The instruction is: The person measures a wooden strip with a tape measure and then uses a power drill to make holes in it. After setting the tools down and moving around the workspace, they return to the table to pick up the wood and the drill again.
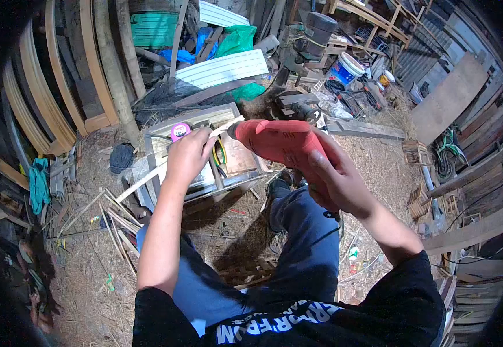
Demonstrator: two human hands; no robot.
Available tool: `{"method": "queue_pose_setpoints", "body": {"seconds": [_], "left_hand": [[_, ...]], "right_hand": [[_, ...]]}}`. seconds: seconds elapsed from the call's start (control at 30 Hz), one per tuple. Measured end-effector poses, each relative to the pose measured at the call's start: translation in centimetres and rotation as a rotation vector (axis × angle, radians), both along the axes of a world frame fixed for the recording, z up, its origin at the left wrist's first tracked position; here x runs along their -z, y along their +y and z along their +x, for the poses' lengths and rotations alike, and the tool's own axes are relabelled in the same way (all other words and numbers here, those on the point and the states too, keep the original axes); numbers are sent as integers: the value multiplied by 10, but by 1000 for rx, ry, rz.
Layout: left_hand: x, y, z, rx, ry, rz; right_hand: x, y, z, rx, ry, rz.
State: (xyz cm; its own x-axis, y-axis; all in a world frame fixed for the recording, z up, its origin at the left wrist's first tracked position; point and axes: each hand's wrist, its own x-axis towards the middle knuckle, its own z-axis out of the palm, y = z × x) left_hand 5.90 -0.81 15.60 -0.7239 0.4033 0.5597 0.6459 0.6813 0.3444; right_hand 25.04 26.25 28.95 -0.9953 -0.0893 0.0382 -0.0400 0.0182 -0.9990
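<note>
My right hand (341, 182) is wrapped round the grip of a red power drill (277, 140), which points to the left. Its dark chuck (232, 130) is right at the end of a thin pale wooden strip (226, 126). The fingers of my left hand (189, 151) are closed on that strip, over a low wooden workbench (242, 156). Just behind the left hand lies a pink tape measure (179, 132). Pliers with yellow and black handles (221, 156) rest on the bench to the right of that hand.
Loose wooden strips (121, 228) lie on the littered floor at the left. Curved wooden pieces (40, 87) lean along the left wall. White panels (222, 69), a blue and white bucket (345, 68) and a large board (451, 95) stand further back.
</note>
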Motion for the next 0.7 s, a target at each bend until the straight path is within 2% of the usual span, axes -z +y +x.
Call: {"method": "queue_pose_setpoints", "body": {"seconds": [0.1, 0.27, 0.43, 0.5, 0.63, 0.7], "left_hand": [[2, -1, 0, 14, 18, -8], [5, -1, 1, 42, 20, -45], [20, 1, 2, 58, -81, -131], [26, 1, 3, 64, -112, -146], [38, 0, 6, 64, -235, -170], [48, -1, 7, 74, -278, -148]], "right_hand": [[-7, 5, 4, -32, -132, 13], [-6, -8, 3, 32, -21, 121], [-6, -6, -8, -8, -84, 190], [-17, -6, -10, -32, -233, 212], [-1, -8, -26, -46, -200, 199], [-10, -13, -29, -46, -244, 210]]}}
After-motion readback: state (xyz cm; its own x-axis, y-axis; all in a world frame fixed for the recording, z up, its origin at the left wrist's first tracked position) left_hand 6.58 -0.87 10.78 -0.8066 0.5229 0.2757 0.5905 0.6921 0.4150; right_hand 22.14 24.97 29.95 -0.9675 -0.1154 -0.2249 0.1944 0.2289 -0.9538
